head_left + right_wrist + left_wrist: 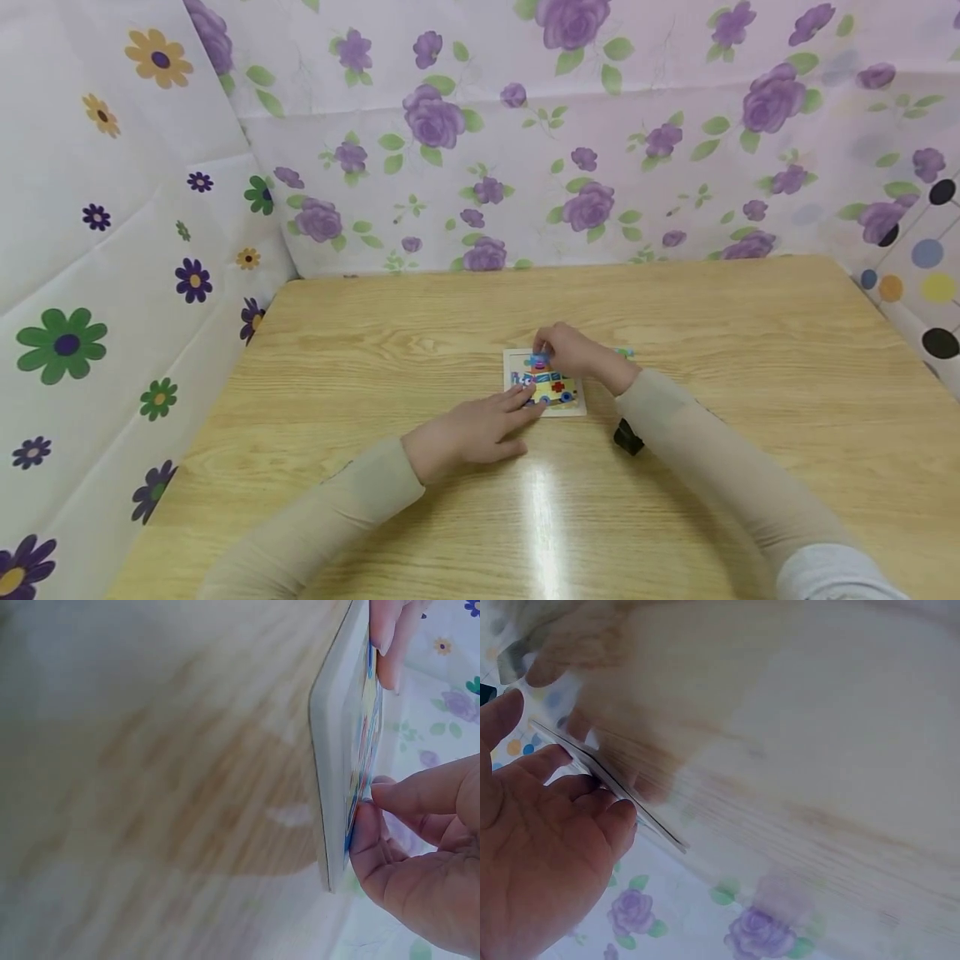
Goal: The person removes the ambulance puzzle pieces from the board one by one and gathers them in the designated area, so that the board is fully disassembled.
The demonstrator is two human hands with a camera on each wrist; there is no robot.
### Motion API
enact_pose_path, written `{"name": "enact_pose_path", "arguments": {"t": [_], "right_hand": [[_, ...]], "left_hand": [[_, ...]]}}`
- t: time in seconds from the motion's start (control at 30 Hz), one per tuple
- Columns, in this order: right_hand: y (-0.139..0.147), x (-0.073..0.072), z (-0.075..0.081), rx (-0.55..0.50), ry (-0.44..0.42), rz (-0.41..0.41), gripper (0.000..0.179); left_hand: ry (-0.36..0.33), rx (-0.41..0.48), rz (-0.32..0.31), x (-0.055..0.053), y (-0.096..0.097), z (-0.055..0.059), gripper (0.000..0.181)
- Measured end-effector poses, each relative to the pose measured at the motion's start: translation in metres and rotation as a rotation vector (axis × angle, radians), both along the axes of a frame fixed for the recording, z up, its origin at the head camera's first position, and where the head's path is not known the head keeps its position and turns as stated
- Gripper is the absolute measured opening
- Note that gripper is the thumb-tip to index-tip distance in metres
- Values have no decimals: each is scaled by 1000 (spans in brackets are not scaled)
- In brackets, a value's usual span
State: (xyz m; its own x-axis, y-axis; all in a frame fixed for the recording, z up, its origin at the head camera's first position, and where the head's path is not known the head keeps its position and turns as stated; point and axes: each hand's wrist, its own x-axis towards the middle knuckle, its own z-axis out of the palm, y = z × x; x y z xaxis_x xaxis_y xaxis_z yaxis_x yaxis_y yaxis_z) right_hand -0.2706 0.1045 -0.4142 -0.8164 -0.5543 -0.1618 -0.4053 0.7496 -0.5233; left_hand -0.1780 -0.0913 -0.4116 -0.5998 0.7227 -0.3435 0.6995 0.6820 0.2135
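Observation:
A small white-framed jigsaw puzzle (582,409) lies on the table, its picture a yellow vehicle with a red cross and blue wheels. My left hand (480,429) rests on its lower left part with fingers stretched out. At the upper edge, my right hand (573,350) pinches a blue and pink puzzle piece (539,362) between thumb and fingers. From the right wrist, the fingertips (364,825) are right at the face of the puzzle board (321,742). The left wrist view catches the board edge-on (652,817) beside the left fingers.
A green and blue puzzle piece (624,352) pokes out behind the right wrist. Near the right forearm lies a small black object (628,437). The wooden table (360,333) ends at flowered cloth (420,192) at the back and left.

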Motion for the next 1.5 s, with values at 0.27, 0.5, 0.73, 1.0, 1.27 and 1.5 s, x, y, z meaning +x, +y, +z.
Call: {"name": "enact_pose_path", "arguments": {"t": [0.27,0.5,0.73,1.0,1.27,1.5], "right_hand": [[0,-2,2,-3,-32,-19,25],[1,-2,2,-42,-53,-31,26],[2,-3,2,-96,-65,-35,28],[5,-3,-1,-164,-94,-82,20],[4,-3,-4,-183,-80,-105,21],[4,-2,-6,-248,-68,-77,17]], "left_hand": [[-7,-7,6,-1,1,2,62],[-5,-9,1,0,0,4,62],[1,-21,13,0,2,3,62],[-11,-17,29,1,2,5,64],[-6,-22,26,1,2,2,66],[-6,-26,25,2,2,2,66]]}}
